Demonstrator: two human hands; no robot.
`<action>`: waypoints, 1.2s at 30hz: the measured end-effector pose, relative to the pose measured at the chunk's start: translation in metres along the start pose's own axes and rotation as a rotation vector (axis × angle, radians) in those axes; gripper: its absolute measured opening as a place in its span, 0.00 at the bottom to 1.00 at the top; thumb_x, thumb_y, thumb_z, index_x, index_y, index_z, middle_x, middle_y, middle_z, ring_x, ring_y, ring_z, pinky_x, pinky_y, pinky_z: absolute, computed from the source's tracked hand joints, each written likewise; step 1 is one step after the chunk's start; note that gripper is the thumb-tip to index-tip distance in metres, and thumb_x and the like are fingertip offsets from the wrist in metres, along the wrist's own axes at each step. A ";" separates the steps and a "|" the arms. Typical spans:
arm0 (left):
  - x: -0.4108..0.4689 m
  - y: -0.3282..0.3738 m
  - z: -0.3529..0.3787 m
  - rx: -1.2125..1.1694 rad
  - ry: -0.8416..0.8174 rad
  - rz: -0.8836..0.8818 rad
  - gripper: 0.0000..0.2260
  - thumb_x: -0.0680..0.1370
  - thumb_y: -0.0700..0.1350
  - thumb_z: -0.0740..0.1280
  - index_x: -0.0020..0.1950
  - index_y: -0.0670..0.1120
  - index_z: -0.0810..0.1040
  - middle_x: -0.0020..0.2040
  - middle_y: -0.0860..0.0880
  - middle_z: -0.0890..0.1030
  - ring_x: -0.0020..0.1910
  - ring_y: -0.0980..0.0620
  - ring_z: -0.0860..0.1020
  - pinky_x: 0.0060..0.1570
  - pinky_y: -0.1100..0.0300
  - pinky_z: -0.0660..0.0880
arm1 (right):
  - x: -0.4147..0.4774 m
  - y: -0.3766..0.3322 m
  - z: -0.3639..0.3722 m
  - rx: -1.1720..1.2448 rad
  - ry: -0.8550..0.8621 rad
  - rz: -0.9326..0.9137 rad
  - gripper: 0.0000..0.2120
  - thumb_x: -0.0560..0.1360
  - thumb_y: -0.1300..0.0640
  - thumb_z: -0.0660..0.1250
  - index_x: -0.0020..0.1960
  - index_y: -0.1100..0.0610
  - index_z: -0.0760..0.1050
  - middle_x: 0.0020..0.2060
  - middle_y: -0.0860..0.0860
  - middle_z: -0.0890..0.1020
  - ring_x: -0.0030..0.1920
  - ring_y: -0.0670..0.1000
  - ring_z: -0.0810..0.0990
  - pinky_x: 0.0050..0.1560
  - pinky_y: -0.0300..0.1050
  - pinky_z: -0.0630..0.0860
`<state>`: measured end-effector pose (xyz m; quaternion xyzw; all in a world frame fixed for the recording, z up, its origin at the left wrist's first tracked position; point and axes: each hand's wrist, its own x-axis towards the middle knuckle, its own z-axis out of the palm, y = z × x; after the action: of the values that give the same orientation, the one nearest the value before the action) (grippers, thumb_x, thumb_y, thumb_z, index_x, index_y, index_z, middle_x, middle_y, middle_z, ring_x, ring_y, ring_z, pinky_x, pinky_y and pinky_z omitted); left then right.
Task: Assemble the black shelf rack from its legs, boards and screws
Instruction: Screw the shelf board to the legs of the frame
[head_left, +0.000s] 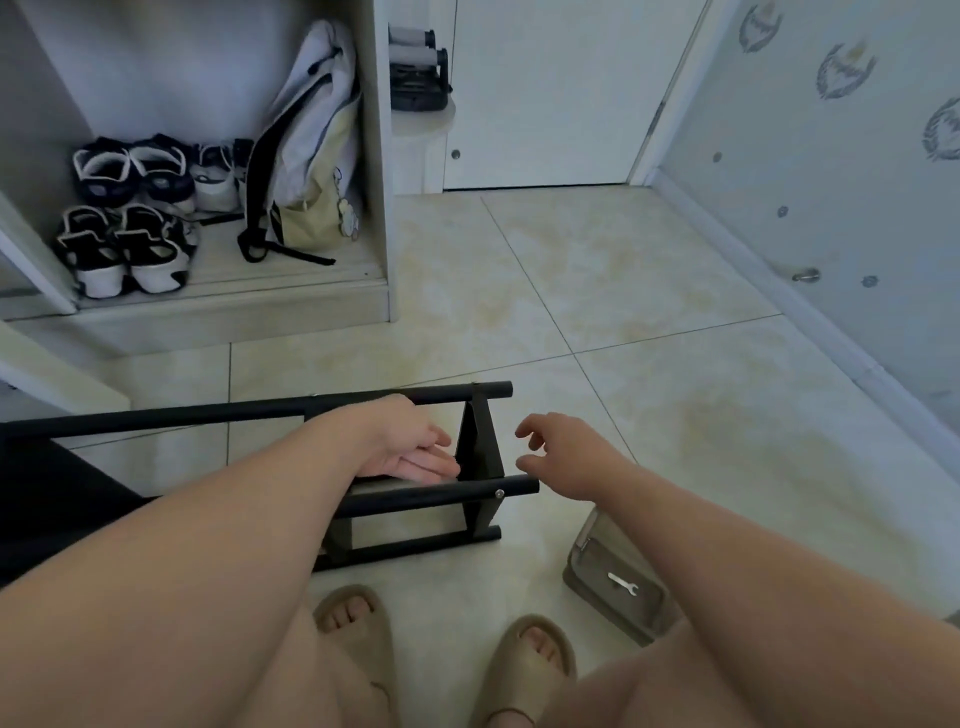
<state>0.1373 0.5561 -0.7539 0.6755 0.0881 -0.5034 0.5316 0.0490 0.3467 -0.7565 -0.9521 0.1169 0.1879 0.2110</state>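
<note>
One black shelf rack (431, 499) lies on its side on the tiled floor (623, 312), near and left. The left hand (410, 452), fingers straight and empty, reaches between its tubes beside the end board (480, 447). The right hand (561, 457) hovers just right of it, fingers loosely curled, holding nothing.

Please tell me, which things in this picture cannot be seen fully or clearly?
1. Head view: the left part of the black shelf rack, covered by the left forearm and cut by the left edge.
2. Head view: whether the left hand touches the end board; too blurred.
3. Head view: what else the clear box with the wrench holds; the right forearm covers part.
</note>
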 end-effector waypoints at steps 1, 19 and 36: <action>0.005 -0.001 -0.004 0.048 -0.001 -0.010 0.12 0.85 0.34 0.53 0.64 0.33 0.72 0.46 0.37 0.84 0.41 0.47 0.86 0.35 0.57 0.82 | 0.008 0.007 0.004 -0.084 -0.035 -0.026 0.22 0.78 0.49 0.67 0.71 0.48 0.70 0.63 0.47 0.77 0.60 0.51 0.75 0.59 0.47 0.74; 0.107 -0.013 -0.002 0.353 -0.089 -0.158 0.10 0.84 0.37 0.57 0.51 0.42 0.77 0.56 0.42 0.84 0.47 0.50 0.83 0.38 0.63 0.79 | 0.081 0.053 0.032 -0.283 -0.129 -0.419 0.56 0.64 0.25 0.70 0.81 0.37 0.41 0.81 0.40 0.37 0.80 0.47 0.36 0.78 0.55 0.45; 0.108 -0.028 0.031 0.556 -0.183 -0.001 0.11 0.81 0.39 0.59 0.51 0.49 0.80 0.45 0.52 0.83 0.43 0.52 0.81 0.43 0.60 0.73 | 0.075 0.036 0.035 -0.510 -0.143 -0.463 0.63 0.59 0.18 0.64 0.81 0.40 0.35 0.79 0.49 0.28 0.77 0.56 0.24 0.76 0.67 0.31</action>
<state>0.1525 0.4980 -0.8526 0.7470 -0.1013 -0.5674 0.3314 0.0952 0.3200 -0.8294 -0.9599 -0.1677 0.2245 0.0108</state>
